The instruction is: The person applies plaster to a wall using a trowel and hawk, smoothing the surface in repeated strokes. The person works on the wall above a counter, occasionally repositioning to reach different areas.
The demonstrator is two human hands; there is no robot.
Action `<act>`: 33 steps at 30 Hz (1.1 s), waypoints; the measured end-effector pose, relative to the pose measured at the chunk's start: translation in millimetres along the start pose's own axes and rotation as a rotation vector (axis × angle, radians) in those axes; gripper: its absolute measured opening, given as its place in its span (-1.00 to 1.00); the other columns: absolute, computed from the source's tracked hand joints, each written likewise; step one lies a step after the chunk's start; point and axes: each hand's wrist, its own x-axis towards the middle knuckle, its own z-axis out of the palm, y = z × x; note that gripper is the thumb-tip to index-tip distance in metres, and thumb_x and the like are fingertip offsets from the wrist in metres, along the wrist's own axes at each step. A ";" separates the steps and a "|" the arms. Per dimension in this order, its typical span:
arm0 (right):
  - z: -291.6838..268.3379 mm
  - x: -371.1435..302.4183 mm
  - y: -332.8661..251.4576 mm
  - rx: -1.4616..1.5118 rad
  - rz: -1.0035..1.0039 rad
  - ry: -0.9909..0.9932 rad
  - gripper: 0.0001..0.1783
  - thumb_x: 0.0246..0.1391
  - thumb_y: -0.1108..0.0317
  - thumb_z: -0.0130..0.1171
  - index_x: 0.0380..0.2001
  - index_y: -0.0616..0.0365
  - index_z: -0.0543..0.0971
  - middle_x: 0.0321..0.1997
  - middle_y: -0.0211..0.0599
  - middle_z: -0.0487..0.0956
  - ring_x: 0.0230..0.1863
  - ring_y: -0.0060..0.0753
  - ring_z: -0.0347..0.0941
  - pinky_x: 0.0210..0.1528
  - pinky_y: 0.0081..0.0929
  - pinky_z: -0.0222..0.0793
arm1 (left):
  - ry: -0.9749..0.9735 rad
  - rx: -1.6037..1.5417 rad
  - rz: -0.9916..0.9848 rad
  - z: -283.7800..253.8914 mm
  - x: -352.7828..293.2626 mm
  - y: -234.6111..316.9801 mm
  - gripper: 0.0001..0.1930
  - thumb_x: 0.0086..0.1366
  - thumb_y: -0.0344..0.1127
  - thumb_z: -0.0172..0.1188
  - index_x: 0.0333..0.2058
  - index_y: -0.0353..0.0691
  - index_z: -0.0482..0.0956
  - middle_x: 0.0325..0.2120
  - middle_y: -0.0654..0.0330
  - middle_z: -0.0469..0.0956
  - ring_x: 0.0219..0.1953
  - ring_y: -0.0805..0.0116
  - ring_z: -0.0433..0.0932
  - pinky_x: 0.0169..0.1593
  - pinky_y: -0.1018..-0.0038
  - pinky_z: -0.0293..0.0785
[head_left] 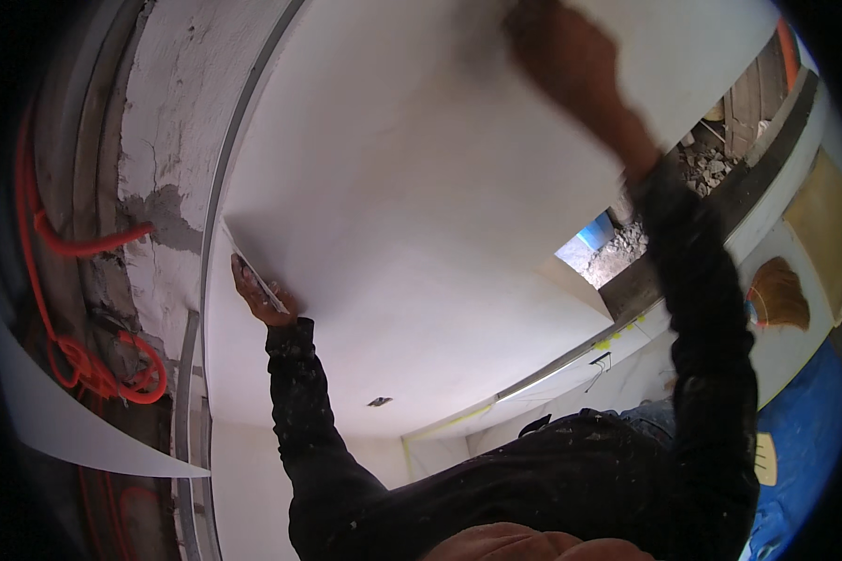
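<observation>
A broad, smooth white surface (374,215) fills the middle of the head view. My left hand (264,292), at the end of a dark sleeve flecked with white, is closed on a thin flat plate (253,271) seen nearly edge-on. This plate lies against or very close to the white surface, near its left metal edge. High on the right, my right hand (571,65) is raised over the same surface and blurred by motion. Its fingers look curled round something dark, too smeared to name.
Orange flexible tubes (94,245) hang by the rough wall (173,103) at left. At right, an opening shows rubble (711,168) and a blue object (596,231). A small fitting (379,402) sits in the white surface. Blue sheeting (805,439) lies at lower right, below a brown brush-like thing (778,294).
</observation>
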 end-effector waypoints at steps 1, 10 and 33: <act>22.7 -22.1 -32.9 0.003 -0.035 0.163 -0.76 0.07 0.29 0.02 -0.17 0.03 0.50 -0.22 -0.26 0.50 -0.31 -0.15 0.47 -0.47 -0.18 0.45 | 0.016 -0.002 0.014 0.6 0.5 -0.2 -0.54 0.42 -0.06 -0.36 0.21 -0.09 0.09 0.12 -0.18 0.23 0.14 -0.14 0.30 0.12 0.11 0.37; 51.8 -135.8 -142.1 0.017 -0.640 -0.276 -0.42 -0.04 0.27 0.14 0.05 0.36 0.35 0.02 -0.09 0.39 -0.14 -0.15 0.35 -0.16 -0.32 0.41 | -0.040 -0.011 -0.080 -6.8 0.7 7.7 -0.54 0.42 -0.05 -0.32 0.20 -0.09 0.12 0.12 -0.17 0.23 0.14 -0.14 0.30 0.13 0.08 0.34; -47.5 5.6 110.7 0.067 -0.016 0.183 -0.72 0.13 0.45 -0.09 -0.08 0.23 0.42 -0.15 -0.02 0.47 -0.22 -0.05 0.46 -0.17 -0.21 0.39 | -0.022 -0.089 -0.083 -5.7 -1.9 4.1 -0.52 0.40 -0.07 -0.28 0.24 -0.06 0.10 0.14 -0.18 0.21 0.15 -0.17 0.27 0.15 0.03 0.29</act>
